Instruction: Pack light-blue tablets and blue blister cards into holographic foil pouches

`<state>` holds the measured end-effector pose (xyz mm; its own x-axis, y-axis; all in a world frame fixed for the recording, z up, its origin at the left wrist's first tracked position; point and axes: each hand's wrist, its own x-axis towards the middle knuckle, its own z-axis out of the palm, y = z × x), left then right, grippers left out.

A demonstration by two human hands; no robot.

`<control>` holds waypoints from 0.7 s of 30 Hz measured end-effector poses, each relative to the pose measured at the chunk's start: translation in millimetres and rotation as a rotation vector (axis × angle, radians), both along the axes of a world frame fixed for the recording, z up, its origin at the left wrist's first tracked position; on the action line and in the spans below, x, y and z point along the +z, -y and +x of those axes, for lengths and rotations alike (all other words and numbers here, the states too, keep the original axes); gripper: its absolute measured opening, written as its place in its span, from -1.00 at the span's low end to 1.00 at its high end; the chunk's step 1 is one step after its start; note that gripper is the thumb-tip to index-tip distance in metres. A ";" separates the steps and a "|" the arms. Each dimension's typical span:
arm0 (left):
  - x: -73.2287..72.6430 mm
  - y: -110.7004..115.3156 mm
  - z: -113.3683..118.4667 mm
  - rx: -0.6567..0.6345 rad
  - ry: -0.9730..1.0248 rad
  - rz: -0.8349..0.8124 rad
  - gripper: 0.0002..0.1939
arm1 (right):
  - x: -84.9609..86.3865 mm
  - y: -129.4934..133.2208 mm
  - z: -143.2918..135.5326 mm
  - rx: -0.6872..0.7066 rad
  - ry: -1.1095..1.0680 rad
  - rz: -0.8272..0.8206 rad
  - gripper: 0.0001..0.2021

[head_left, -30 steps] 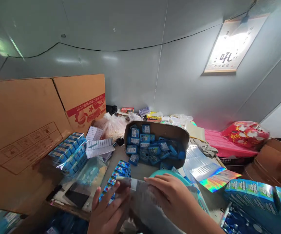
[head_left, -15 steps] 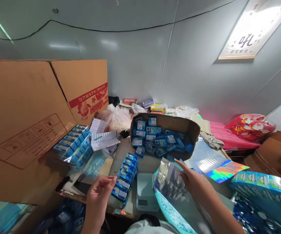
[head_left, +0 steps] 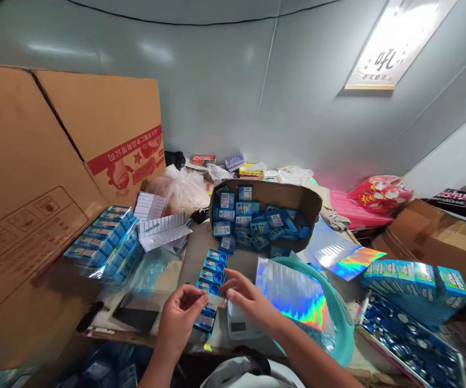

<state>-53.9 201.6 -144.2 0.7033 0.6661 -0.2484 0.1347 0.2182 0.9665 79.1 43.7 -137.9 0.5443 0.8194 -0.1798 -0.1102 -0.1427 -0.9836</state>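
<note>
Small clear strip, lower centre: long axis level, pinched between left hand fingers and right hand fingers, one at each end.

Rainbow-sheen holographic silver foil bag lying in a teal plastic basin, small blue-and-white printed cartons heaped in a brown cardboard tray, big tan cardboard box with a red printed band, red floral-patterned bundle, white lined paper sheets
</note>
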 end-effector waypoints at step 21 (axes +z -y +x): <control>-72.4 -36.7 48.9 -0.131 -0.250 0.634 -0.73 | -106.6 -41.4 7.7 -0.354 -0.007 -0.100 -0.72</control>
